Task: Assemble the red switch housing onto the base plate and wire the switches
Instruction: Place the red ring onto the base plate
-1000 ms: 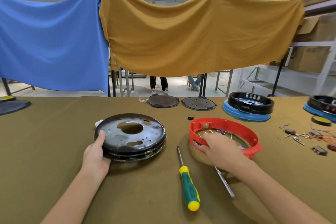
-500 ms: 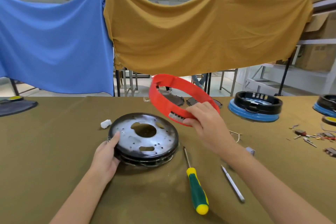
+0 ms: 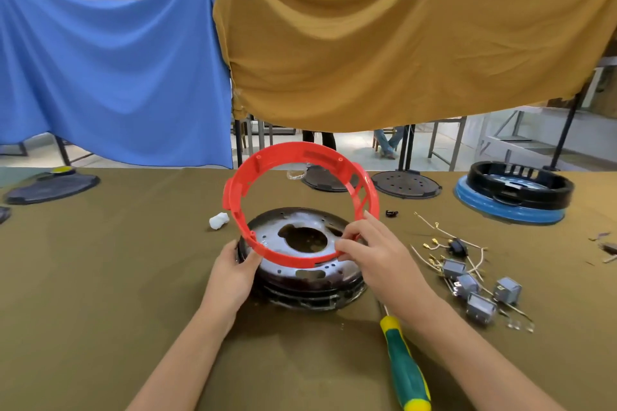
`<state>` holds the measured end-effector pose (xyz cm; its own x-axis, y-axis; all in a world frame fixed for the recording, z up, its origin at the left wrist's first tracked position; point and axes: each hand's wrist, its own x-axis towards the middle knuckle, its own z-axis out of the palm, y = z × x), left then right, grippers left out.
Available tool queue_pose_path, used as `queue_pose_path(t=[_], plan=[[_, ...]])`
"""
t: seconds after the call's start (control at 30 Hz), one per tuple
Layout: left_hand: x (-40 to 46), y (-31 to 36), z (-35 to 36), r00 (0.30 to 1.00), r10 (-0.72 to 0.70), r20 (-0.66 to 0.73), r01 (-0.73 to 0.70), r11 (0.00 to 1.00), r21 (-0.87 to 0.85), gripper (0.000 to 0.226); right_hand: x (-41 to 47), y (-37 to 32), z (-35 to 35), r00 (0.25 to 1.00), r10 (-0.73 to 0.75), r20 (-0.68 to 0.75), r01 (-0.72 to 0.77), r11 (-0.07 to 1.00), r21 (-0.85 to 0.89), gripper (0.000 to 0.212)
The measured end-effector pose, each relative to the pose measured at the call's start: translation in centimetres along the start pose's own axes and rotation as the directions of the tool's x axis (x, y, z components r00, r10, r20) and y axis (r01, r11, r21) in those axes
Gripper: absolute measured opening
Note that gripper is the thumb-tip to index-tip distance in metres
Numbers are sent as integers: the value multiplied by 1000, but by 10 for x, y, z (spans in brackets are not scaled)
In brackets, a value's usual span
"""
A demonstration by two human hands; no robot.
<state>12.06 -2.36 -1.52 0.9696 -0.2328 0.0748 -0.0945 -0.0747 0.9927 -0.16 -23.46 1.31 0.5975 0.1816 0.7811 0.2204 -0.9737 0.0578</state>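
The red switch housing, a plastic ring, is held tilted above the round black base plate at the table's centre, its near edge low over the plate and its far edge raised. My right hand pinches the ring's near-right rim. My left hand grips the ring's near-left rim and rests against the plate's left edge. Several grey switches with thin wires lie loose on the table to the right.
A green-and-yellow screwdriver lies at the front right. A white lump sits left of the plate. Black discs and a blue-and-black assembled unit stand at the back. Blue and mustard cloths hang behind.
My right hand lifted the red housing off the table on the right, uncovering the switches, and carried it left over the base plate. My left hand now also holds the ring.
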Motion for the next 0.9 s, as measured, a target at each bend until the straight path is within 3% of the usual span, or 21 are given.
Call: queue_pose_path(t=[0.2, 0.37, 0.47, 0.57, 0.63, 0.73, 0.9], plan=[[3, 1, 2, 991, 95, -95, -68, 965, 253, 29, -2, -2, -2, 991, 133, -22, -128, 981, 147, 15], [3, 2, 2, 985, 123, -118, -86, 955, 283, 21, 3, 1, -6, 925, 381, 0, -346, 841, 417, 17], [3, 1, 2, 989, 115, -93, -91, 968, 233, 15, 8, 1, -8, 839, 543, 38, -433, 624, 650, 32], [5, 1, 1, 990, 98, -99, -74, 971, 229, 34, 12, 1, -8, 771, 629, 98, -402, 361, 841, 33], [4, 3, 1, 986, 122, -111, -97, 974, 205, 35, 14, -3, -9, 745, 641, 183, -346, 137, 928, 29], [3, 6, 3, 971, 210, -116, -186, 964, 190, 25, 16, -4, -9, 696, 638, 329, -279, -181, 943, 23], [-1, 10, 7, 979, 202, -13, -202, 979, 1, 32, 15, -4, -3, 658, 590, 467, -231, -432, 872, 20]])
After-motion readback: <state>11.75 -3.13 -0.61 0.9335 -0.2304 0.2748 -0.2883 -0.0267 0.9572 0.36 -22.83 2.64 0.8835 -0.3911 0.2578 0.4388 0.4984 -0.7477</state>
